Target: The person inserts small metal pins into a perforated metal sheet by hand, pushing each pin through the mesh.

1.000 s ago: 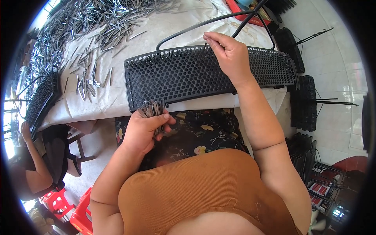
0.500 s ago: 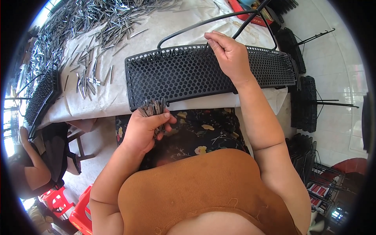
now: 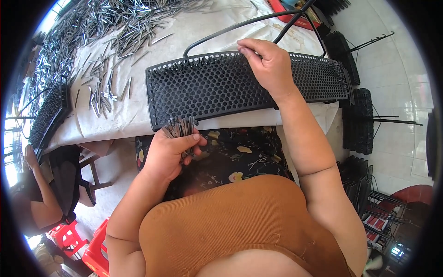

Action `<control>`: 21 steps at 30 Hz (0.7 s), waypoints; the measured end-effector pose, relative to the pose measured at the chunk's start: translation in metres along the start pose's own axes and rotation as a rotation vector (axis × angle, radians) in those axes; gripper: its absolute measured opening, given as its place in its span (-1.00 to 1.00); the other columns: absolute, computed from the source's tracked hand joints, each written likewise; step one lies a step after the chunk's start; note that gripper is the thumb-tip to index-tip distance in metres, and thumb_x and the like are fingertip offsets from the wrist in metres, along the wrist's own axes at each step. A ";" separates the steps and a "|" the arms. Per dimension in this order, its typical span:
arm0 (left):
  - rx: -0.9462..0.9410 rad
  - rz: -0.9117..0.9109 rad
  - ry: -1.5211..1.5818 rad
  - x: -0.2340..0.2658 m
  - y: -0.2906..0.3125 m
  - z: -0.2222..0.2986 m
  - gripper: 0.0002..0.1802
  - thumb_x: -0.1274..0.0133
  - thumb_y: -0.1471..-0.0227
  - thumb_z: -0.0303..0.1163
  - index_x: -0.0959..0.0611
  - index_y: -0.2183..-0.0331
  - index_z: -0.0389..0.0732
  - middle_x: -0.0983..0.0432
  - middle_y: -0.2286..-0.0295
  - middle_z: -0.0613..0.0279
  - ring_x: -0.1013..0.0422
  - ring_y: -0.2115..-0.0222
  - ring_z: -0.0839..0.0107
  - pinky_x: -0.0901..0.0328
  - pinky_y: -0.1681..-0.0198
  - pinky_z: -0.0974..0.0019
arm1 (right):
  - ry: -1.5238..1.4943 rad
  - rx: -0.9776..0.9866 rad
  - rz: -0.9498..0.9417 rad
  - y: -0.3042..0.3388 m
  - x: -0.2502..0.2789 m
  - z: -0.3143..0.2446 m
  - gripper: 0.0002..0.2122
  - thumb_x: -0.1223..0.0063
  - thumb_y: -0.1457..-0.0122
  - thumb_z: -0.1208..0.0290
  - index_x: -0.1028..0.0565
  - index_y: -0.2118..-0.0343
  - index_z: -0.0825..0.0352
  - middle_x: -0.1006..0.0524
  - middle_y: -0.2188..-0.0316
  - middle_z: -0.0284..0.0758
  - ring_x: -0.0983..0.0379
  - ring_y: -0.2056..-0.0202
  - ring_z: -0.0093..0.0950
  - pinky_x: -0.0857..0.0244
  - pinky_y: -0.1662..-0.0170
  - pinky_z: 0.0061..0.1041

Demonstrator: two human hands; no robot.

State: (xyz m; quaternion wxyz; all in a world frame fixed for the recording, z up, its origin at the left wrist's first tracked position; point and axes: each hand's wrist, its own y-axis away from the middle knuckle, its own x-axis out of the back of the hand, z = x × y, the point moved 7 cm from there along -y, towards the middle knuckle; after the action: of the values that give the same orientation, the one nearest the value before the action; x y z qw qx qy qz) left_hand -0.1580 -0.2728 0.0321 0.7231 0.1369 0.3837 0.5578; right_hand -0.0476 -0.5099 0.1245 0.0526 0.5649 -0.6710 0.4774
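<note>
"Nearest first. Left grip?"

"Left grip [image 3: 166, 148]: wrapped round a bundle [image 3: 183, 125] of thin metal strips, thumb across, ends poking up. Probably fisted like that so they stay bunched, tips free."

"Where's that?"

"By the panel's near left corner, at the desk edge. Saves reaching, I'd guess."

"And the panel?"

"Black panel [image 3: 207, 92], full of holes, lying longways on the desk [image 3: 110, 130], right in front of the person. Looks set so either hand gets to it easily."

"Right grip?"

"Right grip [image 3: 271, 64]: over the panel's far rim, thumb and fingertips pressed together, pointing down. Can't tell if a strip's between them."

"Farther?"

"Bent bars [image 3: 226, 33] behind the panel, likely its stand. Loose strips [image 3: 100, 99] on its left, big pile [image 3: 115, 23] past those, pushed back maybe to leave working room. Red box [image 3: 281, 13] at the far right."

"Sides?"

"Left: another person's hand [image 3: 31, 158] near a second panel [image 3: 48, 111]. Right: black racks [image 3: 357, 122]. Next."
</note>
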 end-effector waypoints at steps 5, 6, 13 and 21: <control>0.008 -0.002 0.013 0.000 -0.001 0.000 -0.90 -0.10 -0.05 -0.56 -0.56 0.32 -0.34 -0.56 0.46 0.05 -0.43 0.57 0.40 -0.20 0.68 0.47 | -0.072 -0.008 -0.026 0.000 -0.002 0.008 -0.87 -0.11 -0.14 0.51 -0.62 0.26 0.30 -0.65 0.36 -0.23 -0.59 0.33 -0.29 -0.44 0.26 -0.44; 0.008 0.008 0.010 0.000 0.000 0.000 -0.90 -0.10 -0.05 -0.56 -0.56 0.32 -0.34 -0.56 0.47 0.04 -0.43 0.57 0.40 -0.20 0.69 0.47 | -0.084 -0.004 -0.043 0.001 -0.003 0.009 -0.87 -0.10 -0.15 0.52 -0.62 0.26 0.30 -0.65 0.36 -0.22 -0.59 0.33 -0.29 -0.44 0.25 -0.44; 0.002 -0.003 0.016 0.000 -0.001 0.000 -0.89 -0.09 -0.05 -0.56 -0.55 0.32 -0.35 -0.56 0.47 0.02 -0.44 0.57 0.38 -0.19 0.69 0.46 | 0.012 0.058 -0.113 0.004 -0.005 0.012 -0.84 -0.08 -0.16 0.51 -0.63 0.22 0.30 -0.64 0.26 -0.18 -0.56 0.09 -0.26 -0.43 0.06 -0.37; -0.010 -0.012 0.047 0.001 0.007 0.001 -0.89 -0.09 -0.09 -0.52 -0.57 0.29 -0.31 -0.58 0.47 0.08 -0.42 0.58 0.46 -0.18 0.68 0.49 | -0.123 -0.095 0.003 0.013 0.000 -0.015 -0.85 -0.17 -0.11 0.47 -0.63 0.25 0.32 -0.65 0.34 -0.23 -0.59 0.22 -0.35 -0.43 0.13 -0.45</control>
State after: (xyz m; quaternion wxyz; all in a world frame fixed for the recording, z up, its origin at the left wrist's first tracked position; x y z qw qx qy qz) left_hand -0.1617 -0.2695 0.0368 0.7179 0.1179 0.3987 0.5583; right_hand -0.0655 -0.5004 0.1253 0.0371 0.5889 -0.6957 0.4096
